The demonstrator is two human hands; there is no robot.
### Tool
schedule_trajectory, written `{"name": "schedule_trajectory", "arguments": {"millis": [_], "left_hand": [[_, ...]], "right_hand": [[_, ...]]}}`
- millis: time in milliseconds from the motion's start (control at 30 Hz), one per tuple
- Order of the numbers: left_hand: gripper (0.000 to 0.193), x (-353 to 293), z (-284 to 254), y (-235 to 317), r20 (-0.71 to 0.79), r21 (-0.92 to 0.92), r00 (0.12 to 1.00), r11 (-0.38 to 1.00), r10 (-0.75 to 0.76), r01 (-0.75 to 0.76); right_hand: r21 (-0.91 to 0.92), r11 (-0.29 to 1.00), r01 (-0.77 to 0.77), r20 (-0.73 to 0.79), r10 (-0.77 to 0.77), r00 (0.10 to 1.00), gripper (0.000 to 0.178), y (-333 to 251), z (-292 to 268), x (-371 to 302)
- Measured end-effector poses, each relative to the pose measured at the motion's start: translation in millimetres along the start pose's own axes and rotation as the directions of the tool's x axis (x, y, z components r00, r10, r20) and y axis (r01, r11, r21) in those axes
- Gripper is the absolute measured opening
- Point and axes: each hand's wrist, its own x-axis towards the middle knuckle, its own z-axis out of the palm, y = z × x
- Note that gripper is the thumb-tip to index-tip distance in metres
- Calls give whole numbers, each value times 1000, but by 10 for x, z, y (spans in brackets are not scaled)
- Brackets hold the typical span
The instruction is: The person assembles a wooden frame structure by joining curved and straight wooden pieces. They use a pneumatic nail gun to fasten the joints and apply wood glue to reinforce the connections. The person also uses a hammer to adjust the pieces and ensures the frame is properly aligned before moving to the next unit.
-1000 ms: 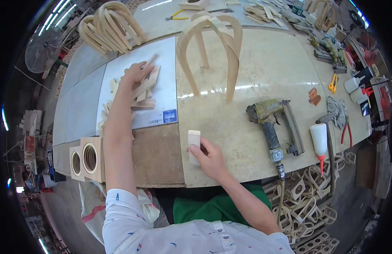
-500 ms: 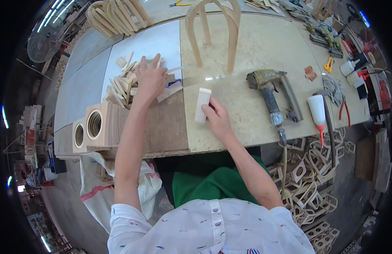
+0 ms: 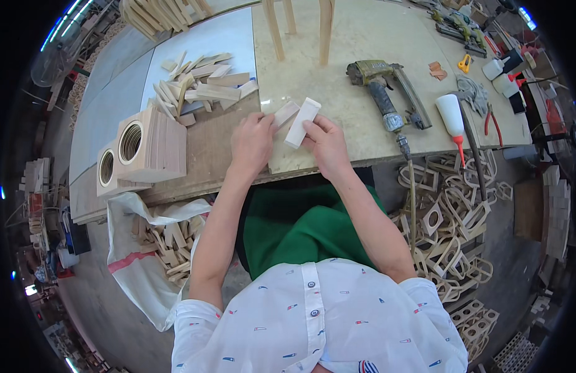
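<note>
My left hand [image 3: 252,140] is closed on a small flat wood strip [image 3: 286,115], which points up and to the right over the table. In my right hand [image 3: 327,142] is a pale wood block [image 3: 303,122], pinched between thumb and fingers and tilted. The strip's far end comes close to the block; I cannot tell if they touch. Beyond my left hand, a heap of loose wood offcuts [image 3: 208,90] lies partly on a white board. To the right of my hands a nail gun [image 3: 381,93] rests on its side.
Stacked wood panels with round holes [image 3: 152,143] stand at the left front edge. A bent-wood frame [image 3: 326,31] stands at the back. A glue bottle [image 3: 450,118], pliers [image 3: 492,124] and a grey glove [image 3: 472,93] lie on the right. A sack [image 3: 129,248] of offcuts hangs below the edge.
My left hand has come back from the offcut heap toward my right hand, now with a wood strip in it. The right hand still holds its block. The view has shifted.
</note>
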Motion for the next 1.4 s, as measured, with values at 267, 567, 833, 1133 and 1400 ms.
{"name": "schedule_trajectory", "arguments": {"millis": [267, 567, 833, 1133, 1400], "left_hand": [[31, 113, -130, -21, 307, -506, 931, 795, -196, 334], [27, -213, -132, 139, 339, -801, 920, 452, -197, 392], [25, -186, -153, 60, 396, -758, 906, 504, -149, 414], [29, 550, -357, -793, -185, 334, 945, 921, 270, -198], [27, 613, -440, -634, -163, 174, 935, 942, 315, -287]], "right_hand": [[-223, 972, 73, 14, -71, 997, 24, -50, 37, -175], [-286, 942, 173, 41, -169, 985, 25, -29, 57, -197], [-325, 934, 146, 149, -102, 984, 34, -63, 4, -168], [-256, 956, 146, 197, -96, 976, 35, -61, -111, -138], [-262, 952, 158, 197, -107, 975, 37, -67, -195, -115]]}}
